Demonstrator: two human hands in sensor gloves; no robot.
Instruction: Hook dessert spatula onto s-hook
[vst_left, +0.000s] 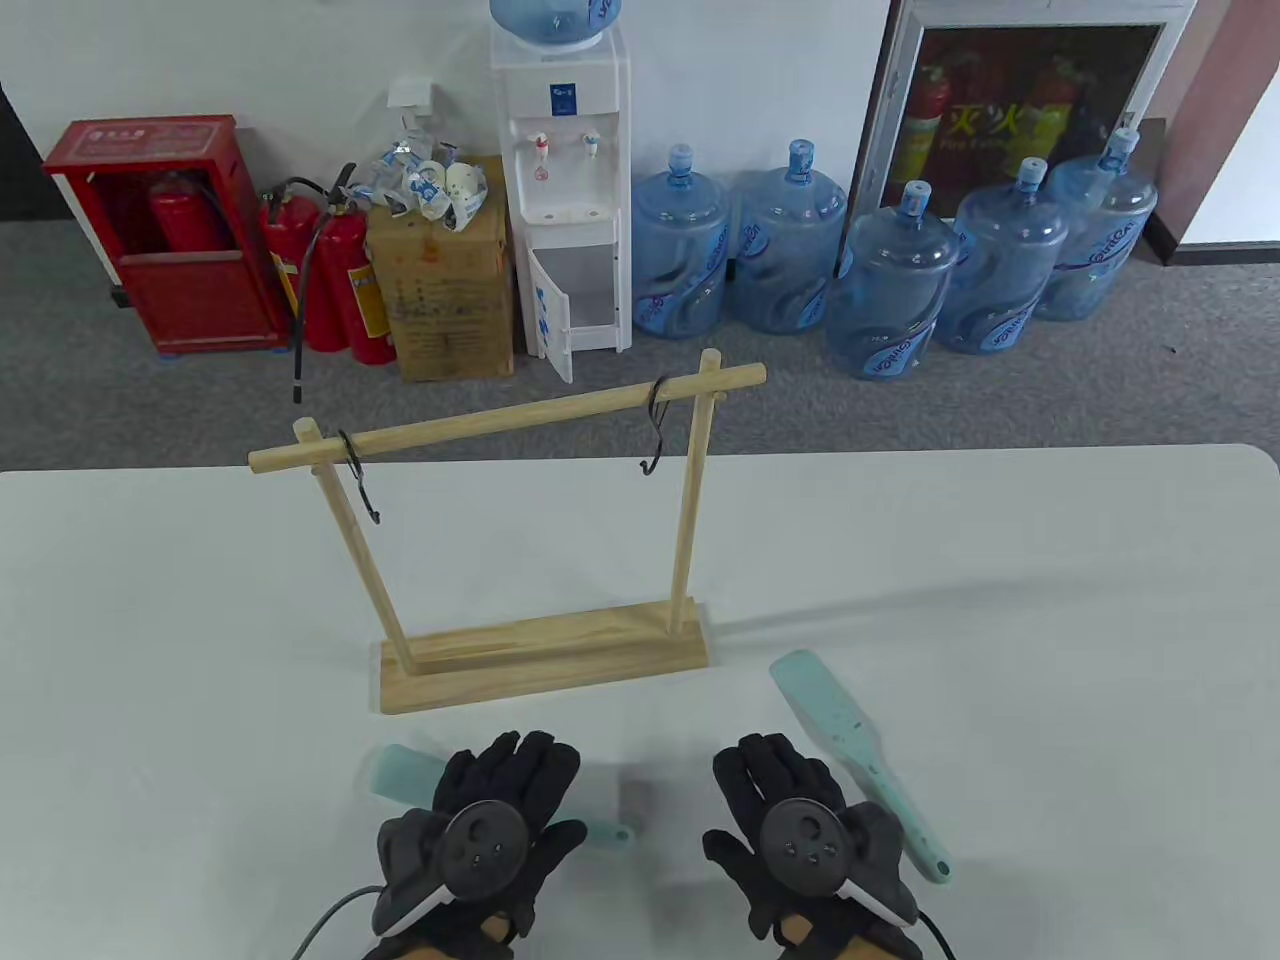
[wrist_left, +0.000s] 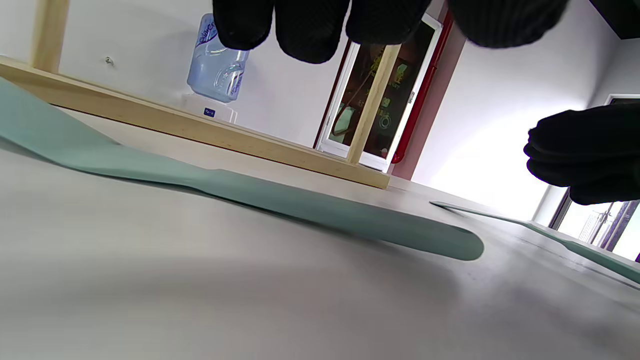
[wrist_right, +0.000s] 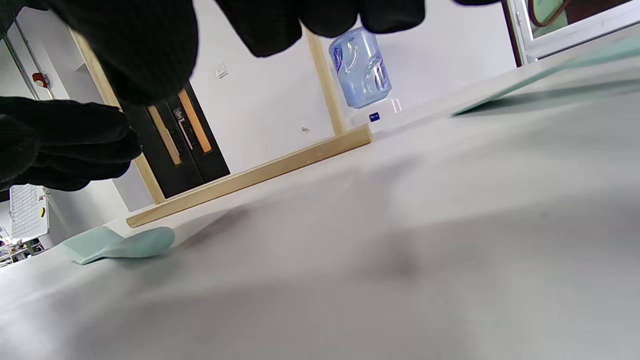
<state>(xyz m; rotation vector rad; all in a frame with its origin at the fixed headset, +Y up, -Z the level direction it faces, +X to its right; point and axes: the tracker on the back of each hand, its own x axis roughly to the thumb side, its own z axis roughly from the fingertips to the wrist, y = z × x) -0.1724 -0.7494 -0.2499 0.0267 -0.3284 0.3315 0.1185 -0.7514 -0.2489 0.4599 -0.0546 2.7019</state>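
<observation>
Two teal dessert spatulas lie flat on the white table. One (vst_left: 400, 775) lies crosswise under my left hand (vst_left: 490, 810); only its blade and handle end (vst_left: 610, 832) show. In the left wrist view it (wrist_left: 300, 205) lies below my fingers (wrist_left: 310, 25), which do not grip it. The other spatula (vst_left: 850, 740) lies just right of my right hand (vst_left: 800, 830), whose fingers are spread and hold nothing. Two black S-hooks hang on the wooden rack's bar (vst_left: 500, 415), one at the left (vst_left: 362, 480) and one at the right (vst_left: 655, 425); both are bare.
The rack's wooden base (vst_left: 540, 660) stands just beyond both hands. The table's far edge (vst_left: 900, 450) lies behind the rack. Water bottles, a dispenser and fire extinguishers stand on the floor beyond.
</observation>
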